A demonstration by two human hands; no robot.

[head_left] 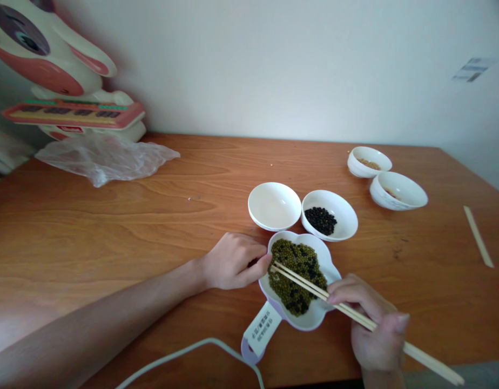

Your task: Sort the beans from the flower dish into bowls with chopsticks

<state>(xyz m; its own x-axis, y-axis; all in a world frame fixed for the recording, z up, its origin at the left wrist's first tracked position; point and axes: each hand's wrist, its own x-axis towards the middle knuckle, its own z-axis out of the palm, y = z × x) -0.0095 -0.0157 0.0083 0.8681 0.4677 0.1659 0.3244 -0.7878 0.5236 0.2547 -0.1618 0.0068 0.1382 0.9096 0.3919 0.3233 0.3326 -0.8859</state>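
My right hand (373, 324) grips a pair of wooden chopsticks (355, 315), whose tips rest among green beans (294, 270) mixed with black ones. These beans lie in a flower-shaped white dish (328, 259) with a labelled handle (263, 329). With fingers curled, my left hand (235, 261) holds the dish's left rim. Just behind the dish, a white bowl (274, 206) looks empty, and touching its right side is a second bowl (344, 216) with black beans (321, 220) inside.
At the back right stand a bowl (365, 170) of tan grains and a bowl (399, 199) with a few reddish bits. A wooden stick (478, 236) lies far right. A plastic bag (107, 156) and a toy (75, 81) occupy the back left. A pale cable (184, 351) runs in front.
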